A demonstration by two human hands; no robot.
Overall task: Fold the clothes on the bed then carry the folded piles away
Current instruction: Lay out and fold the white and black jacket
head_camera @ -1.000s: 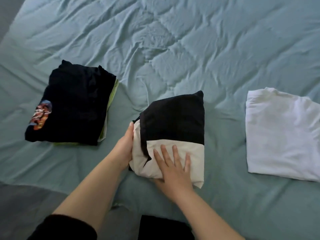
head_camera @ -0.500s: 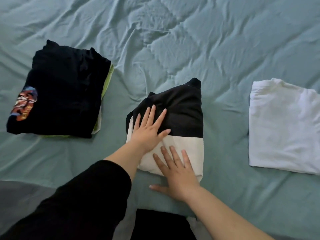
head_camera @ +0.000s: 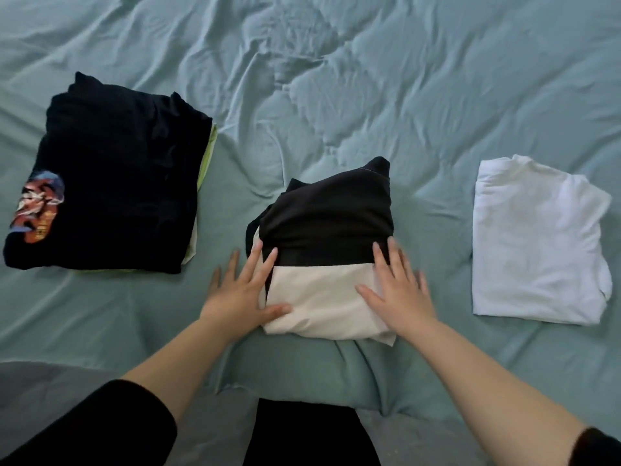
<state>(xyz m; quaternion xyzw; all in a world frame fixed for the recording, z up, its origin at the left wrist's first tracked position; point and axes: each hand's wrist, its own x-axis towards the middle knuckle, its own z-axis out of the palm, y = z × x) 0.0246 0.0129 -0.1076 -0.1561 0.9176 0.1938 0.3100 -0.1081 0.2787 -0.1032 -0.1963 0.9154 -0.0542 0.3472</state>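
Note:
A folded black-and-cream garment (head_camera: 327,250) lies in the middle of the teal bed sheet (head_camera: 336,95). My left hand (head_camera: 243,290) lies flat at its left edge, fingers spread, thumb on the cream part. On the garment's right side rests my right hand (head_camera: 396,290), flat too, fingers apart. Neither hand grips the cloth. To the left sits a folded pile (head_camera: 107,200) topped by a black shirt with a colourful print, a lime-green layer showing beneath. A folded white shirt (head_camera: 534,243) lies to the right.
The sheet is wrinkled, with a raised fold (head_camera: 302,375) just in front of the garment near the bed's front edge. A grey surface (head_camera: 40,388) shows at the lower left. Dark clothing of my body fills the bottom centre.
My left hand has slid from the top of the garment down to its left edge. My right hand has shifted from the lower middle to the right side. The garment lies slightly flatter.

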